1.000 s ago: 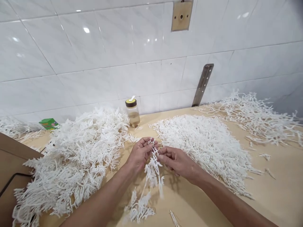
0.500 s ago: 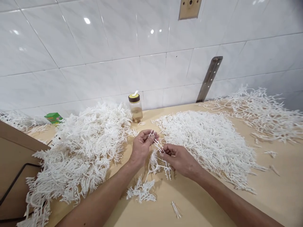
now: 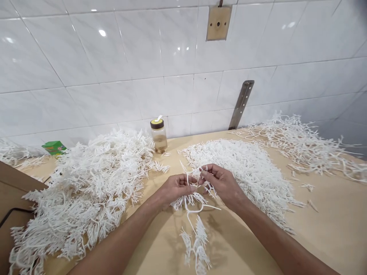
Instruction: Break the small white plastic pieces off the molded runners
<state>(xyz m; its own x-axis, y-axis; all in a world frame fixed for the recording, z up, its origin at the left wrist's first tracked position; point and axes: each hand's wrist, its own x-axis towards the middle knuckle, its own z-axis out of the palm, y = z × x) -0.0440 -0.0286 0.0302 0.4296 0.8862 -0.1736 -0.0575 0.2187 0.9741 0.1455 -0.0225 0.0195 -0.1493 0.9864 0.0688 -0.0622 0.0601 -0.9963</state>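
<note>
At the middle of the table my left hand (image 3: 178, 189) pinches a white branched strand (image 3: 195, 211), its thumb against the fingers. Tufted ends of the strand dangle below that hand, over the tabletop. Close on the right, my right hand (image 3: 222, 184) has thumb and fingertips closed on a small white branching piece (image 3: 210, 188). Whether this piece is joined to the strand I cannot tell. Beside my right hand spreads a flat heap of short white sprigs (image 3: 243, 164). A taller heap of tufted white strands (image 3: 100, 183) lies left of my left hand.
A lidded jar of brownish liquid (image 3: 159, 139) stands near the tiled wall. Loose bare white branches (image 3: 309, 143) lie at the back right. A green box (image 3: 54, 148) sits behind the left heap. A metal bracket (image 3: 241, 105) leans at the wall; a brown board (image 3: 17, 191) borders the left.
My right hand has risen and my left hand has come lower, so they are nearly level. The tufted strand now hangs further down. The camera's view has shifted slightly.
</note>
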